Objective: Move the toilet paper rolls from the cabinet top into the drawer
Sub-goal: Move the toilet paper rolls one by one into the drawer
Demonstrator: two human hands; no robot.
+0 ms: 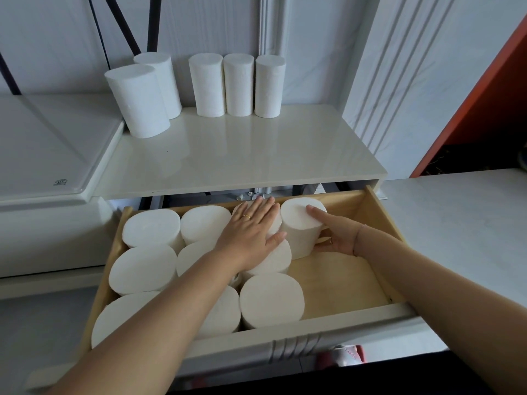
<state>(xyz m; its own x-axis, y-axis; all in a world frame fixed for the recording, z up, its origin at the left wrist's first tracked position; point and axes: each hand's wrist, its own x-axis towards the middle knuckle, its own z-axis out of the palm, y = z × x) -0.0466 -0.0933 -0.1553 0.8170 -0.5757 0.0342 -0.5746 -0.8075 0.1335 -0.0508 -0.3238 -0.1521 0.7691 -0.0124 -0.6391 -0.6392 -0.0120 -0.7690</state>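
Observation:
Several white toilet paper rolls [238, 85] stand upright at the back of the glossy cabinet top [242, 155]. Below it the wooden drawer [339, 283] is pulled out, with several rolls [144, 269] standing packed in its left and middle part. My right hand [333, 233] grips a roll [299, 226] standing at the drawer's back, thumb on its top and fingers round its side. My left hand [251, 232] lies flat with straight fingers on the tops of the rolls beside it.
The drawer's right part shows bare wooden floor. A white appliance lid [42, 149] adjoins the cabinet top on the left. A white counter [462, 223] and an orange panel [484, 98] lie to the right. A ribbed drawer handle [293, 347] sits at the front.

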